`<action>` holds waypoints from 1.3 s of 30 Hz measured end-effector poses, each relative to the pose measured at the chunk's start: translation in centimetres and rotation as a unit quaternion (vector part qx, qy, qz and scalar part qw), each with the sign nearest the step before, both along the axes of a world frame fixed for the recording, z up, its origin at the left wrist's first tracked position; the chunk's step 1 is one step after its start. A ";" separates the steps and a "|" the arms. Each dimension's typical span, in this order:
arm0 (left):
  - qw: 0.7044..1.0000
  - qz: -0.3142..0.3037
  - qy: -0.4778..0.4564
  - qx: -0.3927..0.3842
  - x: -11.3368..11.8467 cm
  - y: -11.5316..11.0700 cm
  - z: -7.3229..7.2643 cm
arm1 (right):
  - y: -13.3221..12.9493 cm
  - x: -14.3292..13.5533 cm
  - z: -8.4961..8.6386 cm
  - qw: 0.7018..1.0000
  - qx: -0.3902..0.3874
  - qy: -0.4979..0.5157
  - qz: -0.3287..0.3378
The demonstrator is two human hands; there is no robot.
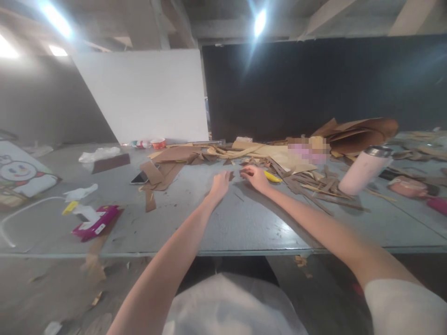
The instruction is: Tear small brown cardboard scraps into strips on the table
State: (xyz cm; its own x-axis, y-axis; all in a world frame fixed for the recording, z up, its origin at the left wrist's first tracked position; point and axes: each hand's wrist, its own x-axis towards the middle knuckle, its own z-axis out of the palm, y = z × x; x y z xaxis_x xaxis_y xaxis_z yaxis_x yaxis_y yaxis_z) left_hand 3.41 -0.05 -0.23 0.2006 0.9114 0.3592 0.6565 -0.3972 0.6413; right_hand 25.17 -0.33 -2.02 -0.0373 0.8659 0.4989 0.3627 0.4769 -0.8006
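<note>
Both of my hands reach out over the grey table (209, 223), a short gap apart. My left hand (221, 182) has its fingers pressed together, with a small dark brown bit at the fingertips. My right hand (256, 177) is curled in a pinch; a small dark piece shows at its fingertips, too small to name. A yellow object (272, 177) lies just right of my right hand. Small brown scraps (228, 162) sit beyond the hands, and a heap of brown strips (303, 184) spreads to the right.
A pink bottle (363, 172) stands at the right before rolled brown sheets (366, 132). Left are brown pieces (171, 167), a phone (138, 178) and a magenta packet (96, 224). An orange-rimmed bowl (158, 143) sits near the white board (146, 93).
</note>
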 end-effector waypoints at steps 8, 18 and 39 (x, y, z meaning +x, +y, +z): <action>0.996 -0.015 -0.088 -0.030 0.4 0.4 -0.5 | -0.1 -0.5 0.5 0.998 -0.030 0.059 0.022; 0.980 -0.062 -0.184 -0.047 0.1 0.2 -0.7 | -0.5 -1.8 0.2 0.982 -0.097 0.160 0.028; 0.990 -0.079 -0.117 -0.027 -0.1 -0.2 -0.9 | -0.5 -2.4 -0.4 0.981 -0.102 0.159 0.043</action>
State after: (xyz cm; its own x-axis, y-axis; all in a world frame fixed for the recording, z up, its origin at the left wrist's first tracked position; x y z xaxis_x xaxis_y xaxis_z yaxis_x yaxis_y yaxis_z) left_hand 3.29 -0.20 -1.08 0.2587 0.8943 0.3650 0.4194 -0.4444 0.7916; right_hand 22.73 -0.82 -2.44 0.0142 0.9493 0.3140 0.0440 0.3132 -0.9487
